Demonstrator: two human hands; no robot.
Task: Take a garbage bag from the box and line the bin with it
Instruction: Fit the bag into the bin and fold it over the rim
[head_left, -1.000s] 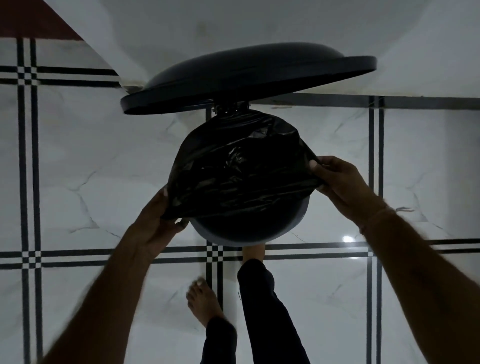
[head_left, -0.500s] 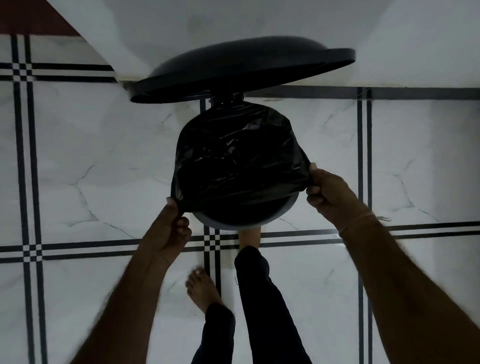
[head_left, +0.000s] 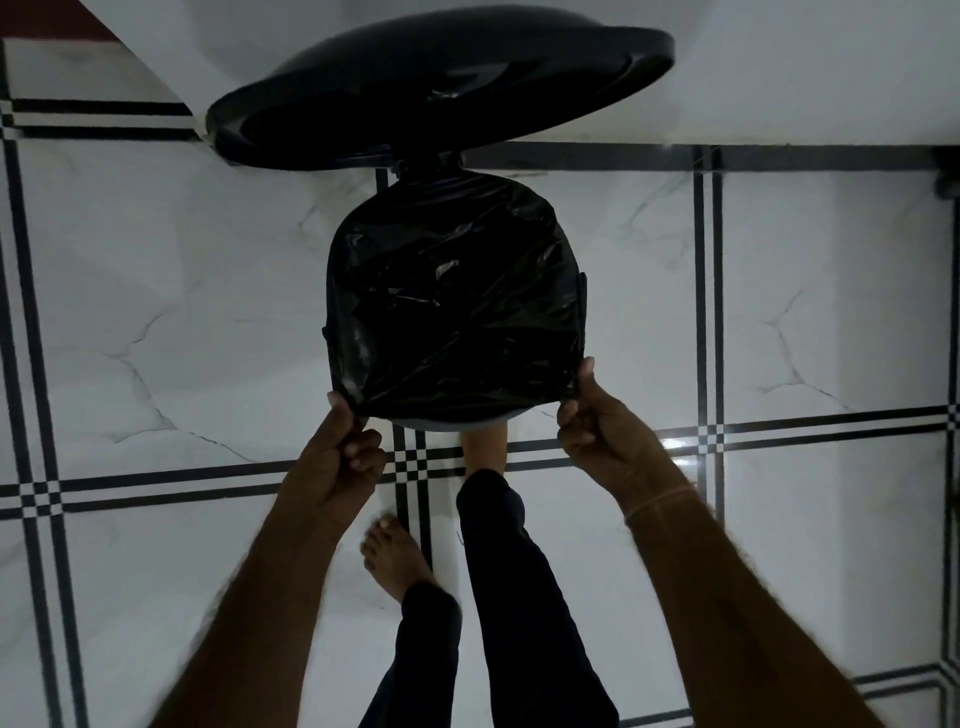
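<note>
While both hands (head_left: 337, 457) (head_left: 597, 426) pinch its near edge, glossy garbage bag (head_left: 457, 312) (wrinkled) covers bin (head_left: 457, 423).

The scene is dim and bluish, and the black bag (head_left: 457, 301) and lid (head_left: 441, 88) sink into near-featureless dark, with only thin glints on the bag's creases. One small bright glare spot sits on the glossy floor (head_left: 156, 312) just right of the right hand (head_left: 602, 431). Floor lines bow toward the frame edges, and the forearms low in the frame look soft.
</note>
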